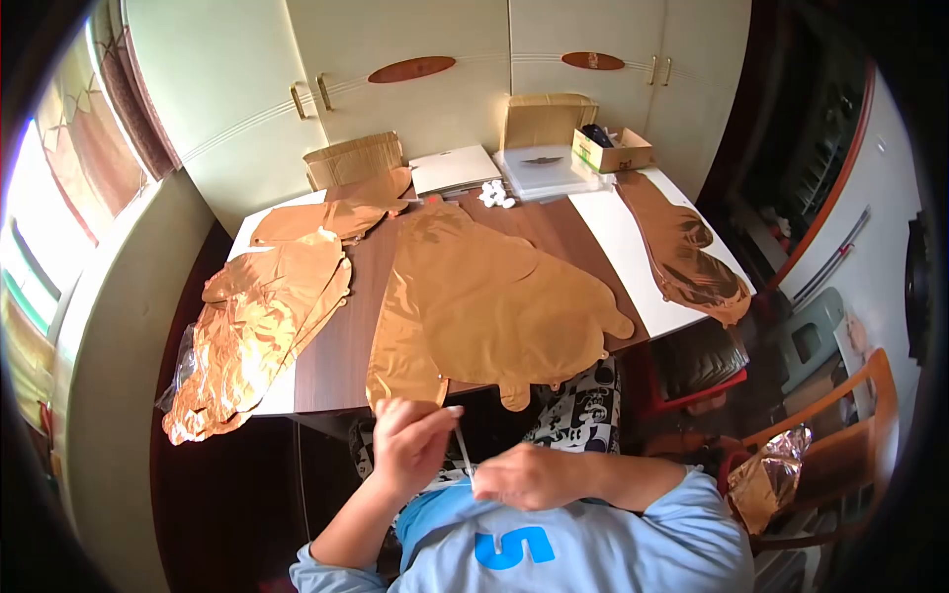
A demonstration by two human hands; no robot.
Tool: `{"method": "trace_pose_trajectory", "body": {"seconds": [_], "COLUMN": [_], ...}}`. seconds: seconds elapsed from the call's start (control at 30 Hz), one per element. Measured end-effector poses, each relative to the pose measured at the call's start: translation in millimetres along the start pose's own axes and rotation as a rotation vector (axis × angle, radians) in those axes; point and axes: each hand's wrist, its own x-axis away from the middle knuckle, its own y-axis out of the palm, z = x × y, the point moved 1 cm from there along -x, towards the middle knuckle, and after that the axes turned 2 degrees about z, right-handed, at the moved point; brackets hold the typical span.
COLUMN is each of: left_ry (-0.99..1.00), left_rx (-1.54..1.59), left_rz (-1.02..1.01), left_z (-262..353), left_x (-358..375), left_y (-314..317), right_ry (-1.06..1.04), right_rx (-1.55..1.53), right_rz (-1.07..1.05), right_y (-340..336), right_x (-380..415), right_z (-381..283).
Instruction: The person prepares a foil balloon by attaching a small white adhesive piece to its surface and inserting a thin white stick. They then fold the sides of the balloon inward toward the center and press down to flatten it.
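My left hand (410,443) is closed in a pinch at the upper end of a thin white strip (463,447). Around its lower end, close to my shirt, the fingers of my right hand (522,476) are closed. Whether the strip is a straw or tape I cannot make out. Just beyond my hands lies a large flat copper-coloured foil balloon (494,306), with small tabs along its edge. Its near edge hangs over the table's front, right by my left fingers.
More crumpled copper foil (267,316) covers the table's left side, and another foil piece (687,247) lies at the right. Along the back stand an open small box (613,153), clear plastic sheets (549,176) and white lumps (496,195). A wooden chair (830,435) is at my right.
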Motion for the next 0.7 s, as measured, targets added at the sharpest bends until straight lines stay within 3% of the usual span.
{"method": "trace_pose_trajectory", "body": {"seconds": [0.03,0.1,0.17,0.2,0.23,0.27,0.33,0.37,0.4,0.43,0.47,0.5,0.53,0.6,0.67,0.7], "left_ry": [0.056,0.174,0.072,-0.026,-0.041,-0.232,0.154,0.151,0.065,-0.011,-0.128,-0.058,-0.320,0.050,-0.003,-0.045], "left_rx": [0.019,0.182,0.195,0.056,-0.029,0.487,0.260,0.317,0.281,0.241,0.093,-0.036,0.395,0.295,0.276,0.199], "left_rz": [-0.109,-0.290,-0.077,0.030,0.016,-0.078,-0.248,-0.297,-0.181,-0.059,0.017,-0.017,-0.111,-0.338,-0.214,-0.086], "left_z": [-3,31,27,13,-7,-18,15,32,23,11,5,-12,-14,10,23,15], "left_x": [1,0,-5,-9,-9,11,5,-4,-2,-5,-13,-12,3,12,0,-6], "left_y": [8,11,-3,-8,-6,9,18,11,5,-4,-10,-7,9,18,6,-5], "right_ry": [-0.076,0.120,0.007,0.016,0.027,-0.031,0.013,0.091,0.166,0.084,0.076,0.071,-0.044,0.027,0.200,0.062], "right_rx": [0.138,0.244,0.252,0.138,0.019,0.061,0.120,0.157,0.200,0.017,0.024,0.022,-0.022,0.106,0.192,0.108], "right_rz": [0.059,0.229,0.066,0.003,-0.068,-0.038,0.108,0.137,0.170,0.061,-0.077,-0.216,-0.076,0.089,0.130,0.014], "right_y": [-18,-45,-26,-14,-6,-16,-39,-41,-40,-23,-13,-7,-25,-42,-42,-22], "right_x": [-9,-17,-11,-5,-1,-4,-14,-14,-14,-9,-2,2,-7,-12,-12,-1], "right_z": [-4,7,30,18,3,-4,3,16,28,30,23,8,-5,6,30,36]}}
